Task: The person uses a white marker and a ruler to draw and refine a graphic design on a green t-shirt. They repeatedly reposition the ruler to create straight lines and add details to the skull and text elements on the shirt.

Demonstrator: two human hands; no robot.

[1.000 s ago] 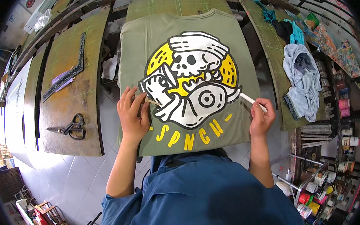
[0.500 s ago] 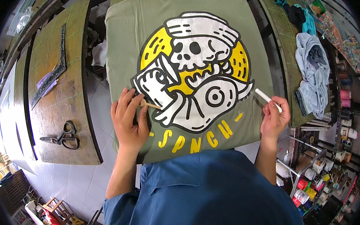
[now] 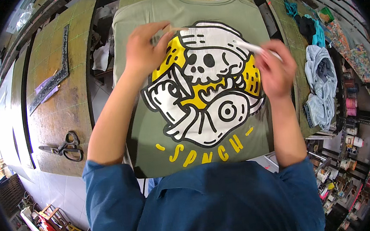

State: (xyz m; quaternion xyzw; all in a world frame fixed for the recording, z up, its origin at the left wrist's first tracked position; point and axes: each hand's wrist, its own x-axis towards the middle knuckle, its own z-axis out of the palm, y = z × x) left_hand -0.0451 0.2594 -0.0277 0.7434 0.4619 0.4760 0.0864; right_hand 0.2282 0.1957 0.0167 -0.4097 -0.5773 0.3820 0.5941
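An olive-green T-shirt (image 3: 150, 118) lies flat in front of me, printed with a large white, black and yellow skull (image 3: 207, 61) in a cap, with yellow lettering below it. My left hand (image 3: 145, 49) is over the upper left of the print, closed on a small thin wooden stick (image 3: 179, 29) whose tip points at the cap's left edge. My right hand (image 3: 277, 71), blurred by motion, is at the print's right side. It grips a slim white pen-like stick (image 3: 249, 46), which points up and left across the cap's right edge.
On the wooden board at the left lie black scissors (image 3: 68, 146) and a dark L-shaped ruler (image 3: 60, 73) over a purple scrap. Pale blue cloth (image 3: 321, 78) hangs along the right board. Shelves with several paint containers (image 3: 354, 141) stand at the lower right.
Both my hands have moved up the shirt from the lower part of the print toward the cap, each keeping its stick. The shirt appears slightly lower in view.
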